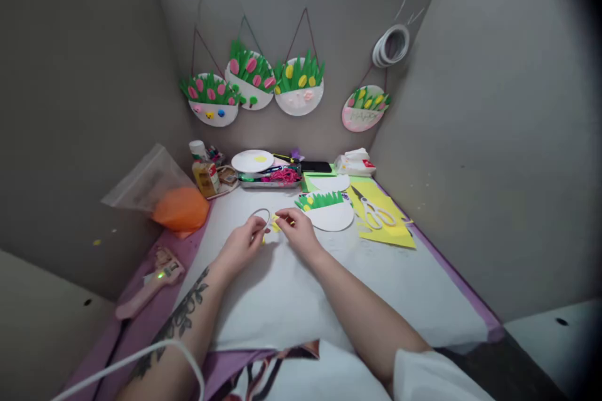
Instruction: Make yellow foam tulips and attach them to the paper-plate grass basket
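Works over a white-covered bench [376,288], around one landmark: a white half-round paper-plate basket with green paper grass [329,216]. Holds the left hand [242,241] and the right hand [301,237] to the left of the basket, the right one nearer, over small yellow paper pieces [275,223] also left of the basket. Draws the right fingers close together at the pieces; cannot tell of any firm hold. Curls the left fingers inward beside a thin grey curved loop [268,212]; cannot tell of a grip on loop or paper.

Just right of the basket, a yellow paper sheet [395,235] with white-handled scissors [375,212] lying on it, crowding that side. Behind the basket, a white half-round paper piece [332,183] and a flat black slab [316,166]; behind and right, a soft white packet [355,164]. Behind and left, a metal tray [270,185] holding pink cord [286,176], with a white round paper plate [249,161] on top. Farther left of the basket, an amber bottle [205,178] and a clear plastic bag [145,178] with orange contents [181,208]. Left and in front, a pink glue gun [150,288] with a green light, and a white cable [136,354] across the left forearm [188,313]. Above the basket, four paper-plate hangings [298,102] against a grey wall [282,131].
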The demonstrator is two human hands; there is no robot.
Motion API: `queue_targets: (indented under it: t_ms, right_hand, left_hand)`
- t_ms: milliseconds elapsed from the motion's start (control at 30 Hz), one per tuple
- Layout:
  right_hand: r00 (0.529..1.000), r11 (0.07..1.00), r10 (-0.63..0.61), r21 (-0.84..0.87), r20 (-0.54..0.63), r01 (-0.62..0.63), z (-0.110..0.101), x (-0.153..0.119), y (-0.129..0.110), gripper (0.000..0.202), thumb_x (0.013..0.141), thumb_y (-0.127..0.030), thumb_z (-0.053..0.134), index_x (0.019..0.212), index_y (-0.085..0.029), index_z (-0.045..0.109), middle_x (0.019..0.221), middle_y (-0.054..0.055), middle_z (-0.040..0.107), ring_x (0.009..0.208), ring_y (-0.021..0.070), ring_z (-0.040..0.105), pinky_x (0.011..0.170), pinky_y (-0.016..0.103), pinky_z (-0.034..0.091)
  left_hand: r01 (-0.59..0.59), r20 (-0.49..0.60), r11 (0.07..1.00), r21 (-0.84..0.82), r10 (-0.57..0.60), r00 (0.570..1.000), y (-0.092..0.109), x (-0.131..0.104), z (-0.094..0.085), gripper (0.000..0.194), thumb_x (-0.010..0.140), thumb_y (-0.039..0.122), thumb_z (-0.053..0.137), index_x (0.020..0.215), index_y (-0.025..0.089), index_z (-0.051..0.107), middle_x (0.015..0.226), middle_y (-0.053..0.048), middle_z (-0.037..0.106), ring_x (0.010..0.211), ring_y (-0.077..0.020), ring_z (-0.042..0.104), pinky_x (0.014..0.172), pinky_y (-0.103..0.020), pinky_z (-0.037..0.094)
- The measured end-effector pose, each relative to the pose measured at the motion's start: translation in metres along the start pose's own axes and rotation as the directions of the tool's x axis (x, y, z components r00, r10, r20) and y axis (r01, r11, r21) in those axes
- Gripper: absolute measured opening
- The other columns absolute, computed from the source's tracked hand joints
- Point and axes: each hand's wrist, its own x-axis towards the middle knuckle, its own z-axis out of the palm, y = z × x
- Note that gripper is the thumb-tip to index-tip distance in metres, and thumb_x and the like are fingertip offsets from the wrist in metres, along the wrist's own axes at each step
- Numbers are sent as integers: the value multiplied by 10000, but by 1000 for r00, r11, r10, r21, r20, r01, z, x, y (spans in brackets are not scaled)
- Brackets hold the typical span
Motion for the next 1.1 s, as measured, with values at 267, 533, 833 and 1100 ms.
queue_targets:
  t_ms: [267,533,833,1100]
  right_hand:
    - [998,999,-16,-36,68,19,2,-1,0,112,742,-240,551,760,-181,645,774,31,627,720,142,555,691,265,453]
    - [995,999,45,4,87,-46,4,-3,-2,121,746,-223,492,734,-181,604,706,4,618,649,131,576,618,248,457]
    - [989,992,89,78,115,-99,5,-3,-5,119,747,-236,492,731,-172,592,685,6,626,645,137,610,586,236,467]
    - [997,999,1,33,80,-3,7,-7,-12,114,763,-230,494,721,-175,584,729,18,620,695,138,593,634,241,470]
  left_hand:
    - [29,-40,998,56,-26,999,-7,3,1,285,807,274,398,1005,194,587,959,-55,673,858,-175,616,772,-282,445]
    - [242,52,903,-354,-240,969,-8,10,4,245,743,351,495,852,148,577,774,-39,649,675,-151,588,602,-239,439]
    - [252,-15,898,-362,-276,961,-8,14,8,268,730,375,511,774,140,634,659,-6,625,599,-127,539,563,-220,385]
    - [223,-115,911,-346,-278,954,-2,13,12,269,721,352,504,765,134,655,689,-21,647,666,-159,578,600,-234,421]
